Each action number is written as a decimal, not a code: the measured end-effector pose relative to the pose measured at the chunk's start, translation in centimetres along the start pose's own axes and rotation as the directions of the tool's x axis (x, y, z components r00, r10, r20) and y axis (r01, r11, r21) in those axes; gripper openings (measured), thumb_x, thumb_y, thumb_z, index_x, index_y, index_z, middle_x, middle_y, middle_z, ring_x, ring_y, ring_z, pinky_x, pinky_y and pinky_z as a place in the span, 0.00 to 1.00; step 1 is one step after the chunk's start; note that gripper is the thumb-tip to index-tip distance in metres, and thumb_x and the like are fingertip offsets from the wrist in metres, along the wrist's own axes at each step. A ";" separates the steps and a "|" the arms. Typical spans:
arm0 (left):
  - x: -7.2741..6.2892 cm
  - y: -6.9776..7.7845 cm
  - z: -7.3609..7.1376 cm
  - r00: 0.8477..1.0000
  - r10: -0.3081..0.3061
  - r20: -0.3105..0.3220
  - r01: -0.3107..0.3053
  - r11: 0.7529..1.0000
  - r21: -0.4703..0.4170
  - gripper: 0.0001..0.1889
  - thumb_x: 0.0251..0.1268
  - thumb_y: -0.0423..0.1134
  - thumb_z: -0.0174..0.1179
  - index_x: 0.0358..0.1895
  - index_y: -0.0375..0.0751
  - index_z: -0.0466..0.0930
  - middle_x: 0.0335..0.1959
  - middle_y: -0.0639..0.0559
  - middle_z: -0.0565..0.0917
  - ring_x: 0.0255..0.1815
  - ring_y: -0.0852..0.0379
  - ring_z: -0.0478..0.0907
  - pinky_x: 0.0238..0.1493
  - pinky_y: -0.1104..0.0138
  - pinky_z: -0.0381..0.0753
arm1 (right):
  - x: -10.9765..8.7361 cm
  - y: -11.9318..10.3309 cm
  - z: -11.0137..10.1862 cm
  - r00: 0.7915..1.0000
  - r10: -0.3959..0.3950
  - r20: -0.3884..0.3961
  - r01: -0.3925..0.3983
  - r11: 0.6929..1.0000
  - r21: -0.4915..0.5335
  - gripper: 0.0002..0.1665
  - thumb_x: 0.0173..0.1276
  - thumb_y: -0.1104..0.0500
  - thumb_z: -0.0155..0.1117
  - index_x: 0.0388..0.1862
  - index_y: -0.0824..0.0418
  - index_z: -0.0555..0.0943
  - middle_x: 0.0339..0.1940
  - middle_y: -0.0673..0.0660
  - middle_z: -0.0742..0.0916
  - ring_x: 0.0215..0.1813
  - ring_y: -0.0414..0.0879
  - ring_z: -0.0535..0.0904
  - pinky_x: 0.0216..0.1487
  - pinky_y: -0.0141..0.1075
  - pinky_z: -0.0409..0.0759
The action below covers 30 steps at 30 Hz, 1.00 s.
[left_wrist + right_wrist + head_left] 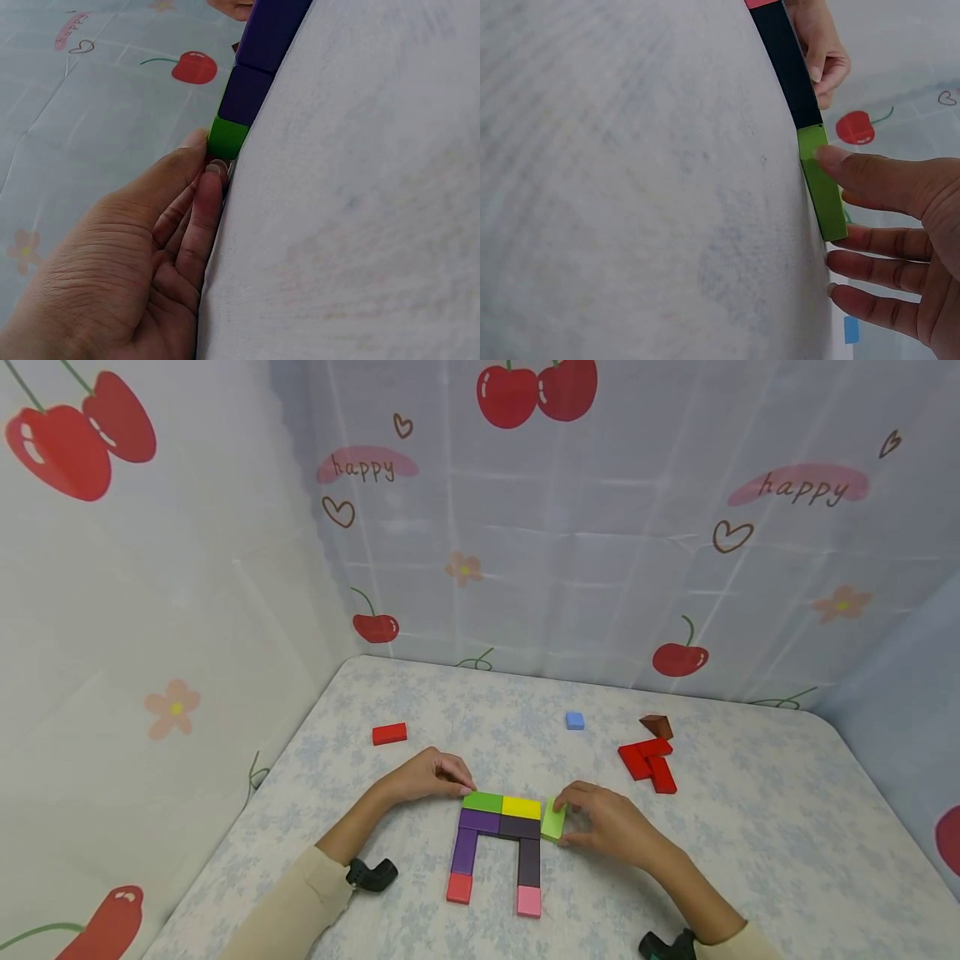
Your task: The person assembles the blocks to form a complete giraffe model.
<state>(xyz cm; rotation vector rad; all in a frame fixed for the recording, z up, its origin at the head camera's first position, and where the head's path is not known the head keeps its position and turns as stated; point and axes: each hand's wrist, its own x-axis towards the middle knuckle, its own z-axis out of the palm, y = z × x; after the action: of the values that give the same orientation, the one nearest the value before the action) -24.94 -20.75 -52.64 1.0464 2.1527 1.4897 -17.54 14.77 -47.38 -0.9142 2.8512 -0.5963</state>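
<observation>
Flat coloured blocks lie joined as an arch-like figure on the table. Its top row holds a green block point(483, 802) and a yellow block point(521, 808). Below sit a purple block point(480, 821) and a black block point(520, 828), with legs ending in a red block point(459, 887) and a pink block point(528, 902). At the green block's outer left corner, my left hand point(426, 775) holds it with thumb and curled fingertips. A light green block point(553, 819) stands against the figure's right side; my right hand point(611, 822) pinches it between thumb and fingers.
A single red block point(389, 734) lies at the back left, and a small blue block point(574, 721) at the back. Several red blocks point(634, 762) lie together at the right, beside a brown triangular block point(657, 725). Printed curtains point(555, 585) rise behind the table point(795, 827).
</observation>
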 end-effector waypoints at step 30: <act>0.0 0.5 0.1 1.000 -0.004 -0.006 0.004 1.000 0.006 0.08 0.67 0.34 0.69 0.46 0.42 0.92 0.42 0.51 0.89 0.45 0.54 0.84 0.48 0.64 0.83 | -1.2 3.5 -3.9 0.991 0.038 -0.125 -0.024 0.993 0.114 0.26 0.57 0.52 0.82 0.53 0.56 0.84 0.51 0.52 0.87 0.47 0.50 0.82 0.41 0.41 0.85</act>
<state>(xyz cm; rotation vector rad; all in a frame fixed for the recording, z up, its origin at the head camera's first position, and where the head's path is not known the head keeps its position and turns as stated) -24.67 -20.57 -52.21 1.0396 2.1633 1.4878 -19.24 19.36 -45.18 -0.8417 2.9003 -0.8310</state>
